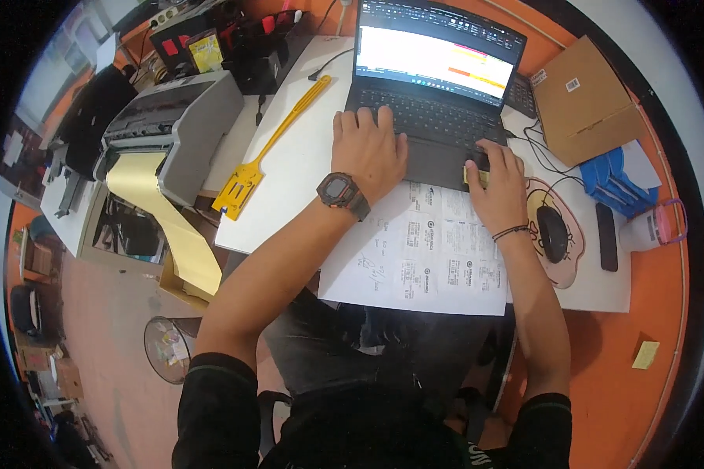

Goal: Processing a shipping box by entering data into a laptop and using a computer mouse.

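My left hand (370, 148) lies flat, empty, on the laptop (434, 117) keys; right hand (497, 184) pinches, possibly, a yellow pad (477, 177). Printed sheets (422, 250) lie near, unsorted.

black laptop (438, 86) open on the desk, screen lit, facing the person.

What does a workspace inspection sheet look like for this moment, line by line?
Surface: orange desk under white sheets.
Job's things: open laptop; printed sheet beneath the wrists.
Clutter: yellow plastic tool, cardboard box, mouse, phone, sticky pad.
Hands: left hand flat on the keyboard; right hand at the laptop's corner.
Cables: black leads.
Surroundings: printer feeding yellow paper.
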The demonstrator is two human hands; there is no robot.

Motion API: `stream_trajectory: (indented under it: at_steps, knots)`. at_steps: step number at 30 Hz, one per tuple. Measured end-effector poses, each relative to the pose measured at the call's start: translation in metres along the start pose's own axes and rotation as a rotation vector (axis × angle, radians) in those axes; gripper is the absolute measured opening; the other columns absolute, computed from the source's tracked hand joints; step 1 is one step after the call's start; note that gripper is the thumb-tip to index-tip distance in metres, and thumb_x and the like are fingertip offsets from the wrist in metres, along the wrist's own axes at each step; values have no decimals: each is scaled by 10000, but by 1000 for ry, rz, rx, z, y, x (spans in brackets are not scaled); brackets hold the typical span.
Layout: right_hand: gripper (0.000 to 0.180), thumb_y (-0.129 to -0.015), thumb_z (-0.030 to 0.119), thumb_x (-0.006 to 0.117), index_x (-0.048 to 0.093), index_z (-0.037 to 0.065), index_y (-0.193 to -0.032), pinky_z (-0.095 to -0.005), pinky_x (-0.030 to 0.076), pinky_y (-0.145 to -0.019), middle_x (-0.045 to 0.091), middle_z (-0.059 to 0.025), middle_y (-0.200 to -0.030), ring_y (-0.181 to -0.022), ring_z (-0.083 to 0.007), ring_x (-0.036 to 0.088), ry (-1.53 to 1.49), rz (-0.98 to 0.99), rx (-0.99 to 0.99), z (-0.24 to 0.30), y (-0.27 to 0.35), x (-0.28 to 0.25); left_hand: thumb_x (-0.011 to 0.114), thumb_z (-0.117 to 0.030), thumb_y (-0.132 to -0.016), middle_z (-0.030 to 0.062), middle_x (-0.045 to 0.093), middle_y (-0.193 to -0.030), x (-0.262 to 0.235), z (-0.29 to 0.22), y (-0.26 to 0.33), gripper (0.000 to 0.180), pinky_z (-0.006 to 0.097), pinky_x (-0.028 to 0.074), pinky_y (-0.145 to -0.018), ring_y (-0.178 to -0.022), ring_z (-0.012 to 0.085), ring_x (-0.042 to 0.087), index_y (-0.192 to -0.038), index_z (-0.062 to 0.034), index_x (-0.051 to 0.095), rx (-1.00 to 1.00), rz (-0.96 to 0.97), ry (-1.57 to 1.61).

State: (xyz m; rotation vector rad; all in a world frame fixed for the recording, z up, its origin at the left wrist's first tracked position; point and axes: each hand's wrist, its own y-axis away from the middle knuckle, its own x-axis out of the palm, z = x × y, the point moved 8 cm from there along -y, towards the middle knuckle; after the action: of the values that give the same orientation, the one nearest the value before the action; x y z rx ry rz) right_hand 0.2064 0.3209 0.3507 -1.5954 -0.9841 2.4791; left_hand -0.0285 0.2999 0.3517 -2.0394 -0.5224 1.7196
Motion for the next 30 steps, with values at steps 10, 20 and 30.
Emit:
stream_trajectory:
  at_steps: [10,20,30]
  knots:
    - [401,-1064,241,744,687,67,-1421,-535,536,-1136,716,-201,-1362,-1287,-450,645,-28,-15,5,-5,0,0,661,-349,-1085,235,714,-1142,-1,-3,0,385,556,502,-1060,-1083,436,674,-1240,3,683,12,19,-38]
    - [450,-1066,251,750,666,68,-1469,-535,523,-1176,699,-220,-1432,-1367,-453,613,-19,-7,8,-8,0,2,645,-361,-1095,225,698,-1131,-1,-4,0,368,570,494,-1079,-1072,428,680,-1214,-14,684,12,32,-50]
    - [454,-1069,250,744,662,68,-1476,-540,515,-1182,715,-230,-1407,-1362,-461,611,-3,0,0,-6,0,3,638,-338,-1095,210,702,-1135,-1,-1,0,348,566,501,-1073,-1078,414,675,-1216,-14,683,27,15,-44]
